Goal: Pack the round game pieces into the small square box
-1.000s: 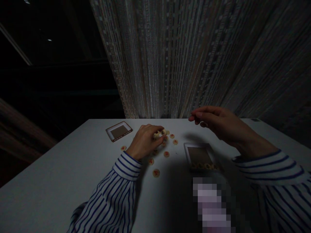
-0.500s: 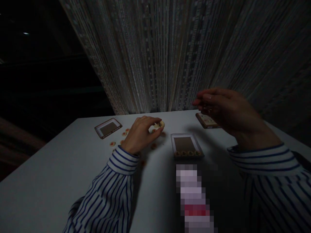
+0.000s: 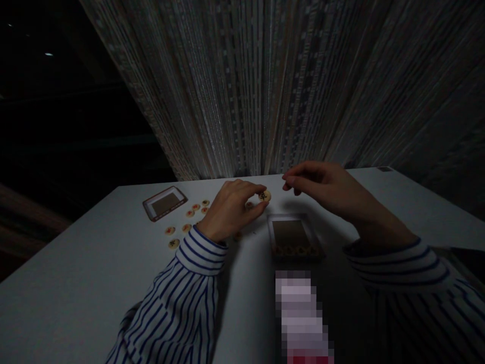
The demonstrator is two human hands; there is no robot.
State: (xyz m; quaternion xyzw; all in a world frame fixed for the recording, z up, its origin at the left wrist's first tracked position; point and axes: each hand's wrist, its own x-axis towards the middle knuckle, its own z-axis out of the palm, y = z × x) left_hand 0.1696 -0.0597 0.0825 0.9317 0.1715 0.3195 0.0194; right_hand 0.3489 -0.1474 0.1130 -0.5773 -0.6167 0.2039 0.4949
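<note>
My left hand (image 3: 235,210) pinches a round Chinese chess piece (image 3: 264,195) with a dark character between thumb and fingertips, above the table. More chess pieces (image 3: 187,228), some with red and some with dark characters, lie scattered on the table to the left of and behind this hand. My right hand (image 3: 322,189) hovers past the box, fingers loosely curved and apart, with nothing visible in them. Below and between the hands is a shallow open box (image 3: 316,235). Several chess pieces (image 3: 290,251) sit in a row along its near side.
A brown-rimmed tray or lid (image 3: 149,210) lies at the left of the white table (image 3: 76,283). A beaded string curtain (image 3: 235,91) hangs behind the far edge. A small dark item (image 3: 384,169) is at the far right corner. The light is dim.
My left hand has moved right with the chess piece. My right hand has come down and left, its fingers nearer that piece. The brown-edged box at the right no longer shows.
</note>
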